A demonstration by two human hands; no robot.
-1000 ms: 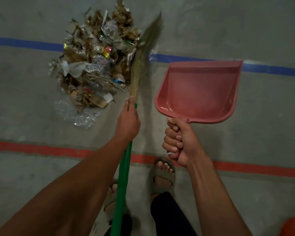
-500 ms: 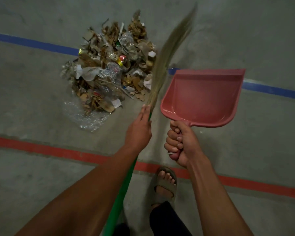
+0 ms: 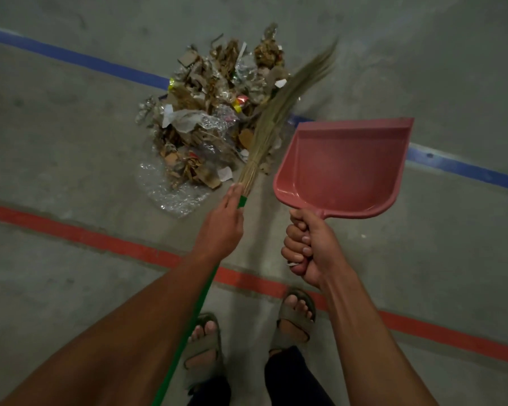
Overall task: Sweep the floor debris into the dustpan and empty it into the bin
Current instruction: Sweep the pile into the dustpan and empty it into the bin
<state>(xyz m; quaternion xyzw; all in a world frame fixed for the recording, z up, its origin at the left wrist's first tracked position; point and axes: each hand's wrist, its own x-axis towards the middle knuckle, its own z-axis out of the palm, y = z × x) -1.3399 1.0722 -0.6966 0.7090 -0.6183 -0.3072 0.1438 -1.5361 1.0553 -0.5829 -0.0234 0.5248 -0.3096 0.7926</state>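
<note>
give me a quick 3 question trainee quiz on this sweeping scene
1. True or false: the pink dustpan already holds debris.
2. Which hand holds the broom? A) left hand B) right hand C) both
3. Fill in: the debris pile lies partly over the ____ floor line.

Key
1. False: its inside shows bare, and it is held up by its handle in the right hand's grip.
2. A: the left hand grips the green handle just below the bristles.
3. Blue: the red line runs nearer the person's feet, apart from the pile.
</note>
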